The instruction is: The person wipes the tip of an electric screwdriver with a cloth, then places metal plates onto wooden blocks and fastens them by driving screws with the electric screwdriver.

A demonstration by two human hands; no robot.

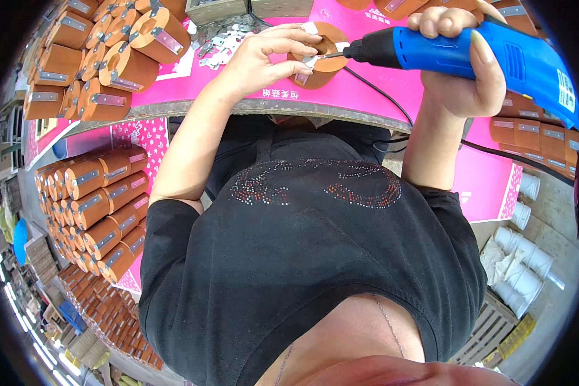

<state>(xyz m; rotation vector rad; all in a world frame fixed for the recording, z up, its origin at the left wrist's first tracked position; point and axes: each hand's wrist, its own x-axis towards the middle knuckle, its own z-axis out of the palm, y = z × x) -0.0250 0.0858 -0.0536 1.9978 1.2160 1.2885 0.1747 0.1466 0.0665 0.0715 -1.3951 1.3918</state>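
Note:
A blue corded electric screwdriver (457, 50) with a black nose is gripped in my right hand (464, 71), its fingers wrapped round the body. Its thin bit points left and meets a small pale metal tab at the side of a round orange-brown block (331, 35) with a hole in its middle. My left hand (270, 56) holds this block from the left, fingers bent over its top near the hole and thumb against the metal tab (311, 62). The fingertips partly cover the hole. A metal strip shows on the block's near side.
Loose small metal tabs (224, 46) lie in a pile left of the block. Similar blocks with metal strips are stacked at the left (112, 71), lower left (103, 206) and right (534, 138). A black cable (383, 93) crosses the pink table cover (206, 90). White buckets (524, 257) stand lower right.

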